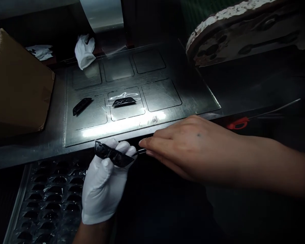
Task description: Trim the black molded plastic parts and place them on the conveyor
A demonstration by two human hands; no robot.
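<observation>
My left hand (104, 183), in a white glove, is closed around a small black plastic part (112, 155) held just in front of the metal plate (198, 98). My bare right hand (188, 145) reaches in from the right, its fingers pressed together in a pinch at the part's right tip, where a thin sliver shows. On the plate lie a second black part (81, 105) at the left and a third black part (124, 101) wrapped in clear film in the middle recess.
A cardboard box (17, 84) stands at the left. A moulded tray (48, 200) of dark parts lies at the lower left. A white glove (84, 51) and white cloth (40, 52) lie at the back. A round pitted disc (244, 30) sits at the upper right, a red-handled tool (237, 124) below it.
</observation>
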